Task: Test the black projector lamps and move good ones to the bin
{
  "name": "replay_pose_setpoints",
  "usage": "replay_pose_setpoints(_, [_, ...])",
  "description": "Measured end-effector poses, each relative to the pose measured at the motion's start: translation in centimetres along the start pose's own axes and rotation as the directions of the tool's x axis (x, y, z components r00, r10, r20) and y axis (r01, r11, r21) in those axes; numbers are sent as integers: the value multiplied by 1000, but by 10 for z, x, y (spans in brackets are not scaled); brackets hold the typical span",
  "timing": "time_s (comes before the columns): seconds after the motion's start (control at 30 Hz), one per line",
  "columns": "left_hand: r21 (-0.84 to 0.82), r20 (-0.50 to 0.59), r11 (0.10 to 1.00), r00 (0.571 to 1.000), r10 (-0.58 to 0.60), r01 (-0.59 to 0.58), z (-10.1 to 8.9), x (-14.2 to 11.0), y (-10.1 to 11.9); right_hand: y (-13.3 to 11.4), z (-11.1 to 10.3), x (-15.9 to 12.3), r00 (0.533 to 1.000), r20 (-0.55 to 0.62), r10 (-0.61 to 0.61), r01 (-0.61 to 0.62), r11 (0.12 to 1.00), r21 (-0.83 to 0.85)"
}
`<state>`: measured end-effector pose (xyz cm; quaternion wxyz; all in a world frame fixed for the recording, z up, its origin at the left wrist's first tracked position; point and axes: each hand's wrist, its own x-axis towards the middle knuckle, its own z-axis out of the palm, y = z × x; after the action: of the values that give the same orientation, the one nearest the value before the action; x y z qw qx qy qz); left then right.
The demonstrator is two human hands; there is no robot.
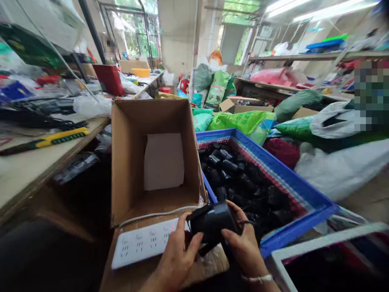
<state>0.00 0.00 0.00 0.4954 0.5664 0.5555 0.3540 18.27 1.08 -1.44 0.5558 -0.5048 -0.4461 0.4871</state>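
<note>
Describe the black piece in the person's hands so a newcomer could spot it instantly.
Starting at the open cardboard box, drop to the white power strip at its near edge. Right of the strip, the left hand and right hand grip a black plastic cylindrical piece; it alone is held up, while its look-alikes lie heaped in the blue plastic crate.

Upper centre: pale wall beside windows admitting daylight. Upper right: lit ceiling lights above wall shelves stocked with bags. Left: cluttered wooden workbench. Centre right: sacks piled up.
</note>
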Motion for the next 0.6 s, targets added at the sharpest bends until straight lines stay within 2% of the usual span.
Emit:
replay_pose_setpoints(0.1, [25, -60, 1000, 998, 9, -8, 4, -13, -8, 17, 22, -5, 991, -97, -94, 76, 982, -170])
replay_pose_setpoints(0.2, [18, -85, 999, 996, -31, 33, 1, -15, -14, 29, 35, -11, 985, -111, -131, 94, 951, -293])
replay_pose_setpoints(0.27, [-29, -71, 996, 993, -89, 87, -6, -10, -16, 27, 32, -16, 995, -40, -95, 77, 944, -321])
replay_pose_setpoints(0.33, [-80, -50, 989, 991, -128, 123, -14, -5, -17, 15, 16, -23, 982, 185, 39, 27, 939, -343])
replay_pose_setpoints(0.37, [-94, -46, 987, 990, -133, 128, -17, -3, -18, 6, 3, -27, 933, 323, 155, -27, 929, -370])
replay_pose_setpoints(0.4, [-102, -42, 987, 991, -130, 125, -21, -2, -18, -2, -12, -30, 853, 438, 282, -89, 907, -411])
replay_pose_setpoints(0.43, [-109, -35, 986, 991, -128, 124, -23, -1, -18, -8, -27, -33, 778, 491, 392, -141, 871, -471])
replay_pose_setpoints(0.47, [-121, -21, 985, 991, -130, 127, -25, 0, -17, -12, -43, -34, 775, 452, 441, -163, 831, -533])
replay_pose_setpoints(0.5, [-141, -2, 982, 991, -130, 129, -26, 0, -16, -11, -58, -35, 833, 354, 426, -156, 793, -589])
replay_pose_setpoints(0.53, [-169, 16, 977, 992, -127, 128, -26, 1, -15, -7, -70, -34, 906, 228, 355, -139, 762, -633])
replay_pose_setpoints(0.57, [-203, 33, 971, 992, -124, 128, -26, 1, -13, 1, -79, -32, 961, 109, 253, -119, 738, -664])
replay_pose_setpoints(0.6, [-241, 51, 962, 991, -122, 131, -25, 1, -11, 12, -85, -30, 984, 36, 173, -103, 727, -679])
